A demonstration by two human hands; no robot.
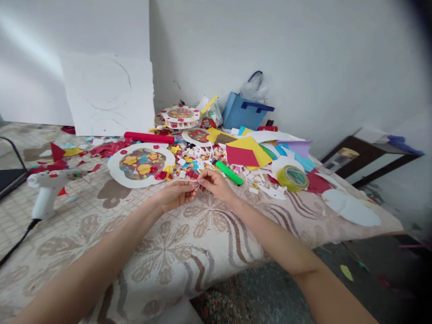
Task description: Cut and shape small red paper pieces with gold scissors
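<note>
My left hand (pixel 180 194) and my right hand (pixel 215 185) meet at the fingertips above the patterned tablecloth (pixel 189 234). Both are closed in a pinch, and whatever lies between the fingers is too small to make out. Just beyond the left hand lies a white scalloped frame (pixel 118 175) with yellow, red and blue paper flowers (pixel 145 168) on its clear middle. A green cutter-like tool (pixel 229 173) rests to the right of my right hand. Small white, red and yellow paper scraps (pixel 199 157) are heaped behind both hands.
A white glue gun (pixel 47 193) with a black cord stands at left. Yellow tape (pixel 292 178), coloured paper sheets (pixel 248 153) and a white oval piece (pixel 351 207) lie at right. At the back are a decorated round piece (pixel 180 114), a red roll (pixel 148 137) and a blue bag (pixel 245 112).
</note>
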